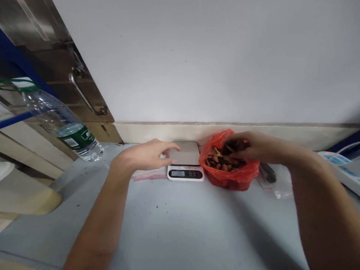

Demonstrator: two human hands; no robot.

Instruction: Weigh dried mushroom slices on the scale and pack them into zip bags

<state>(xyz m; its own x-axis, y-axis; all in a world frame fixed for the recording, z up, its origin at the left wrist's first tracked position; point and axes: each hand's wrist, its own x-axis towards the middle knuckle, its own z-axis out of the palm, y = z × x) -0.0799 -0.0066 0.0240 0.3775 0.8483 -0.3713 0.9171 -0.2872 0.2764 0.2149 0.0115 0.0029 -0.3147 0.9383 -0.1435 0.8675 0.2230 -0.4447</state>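
Observation:
A small white digital kitchen scale (185,172) with a flat metal plate stands against the wall; its display seems to read zero. My left hand (153,155) hovers at the plate's left edge, thumb and fingers apart, with nothing in them. To the right of the scale sits a red plastic bag (230,180), its mouth spread wide. Brown dried slices (221,161), of a kind I cannot make out, fill it. My right hand (247,146) reaches into the bag's mouth over the slices, thumb and index finger parted. Its other fingers are partly hidden.
Clear plastic bags (153,173) lie left of the scale, and another clear bag (281,182) with a dark item lies right of the red bag. A water bottle (64,123) hangs at left above a pale container (25,191). A white device (340,165) sits far right.

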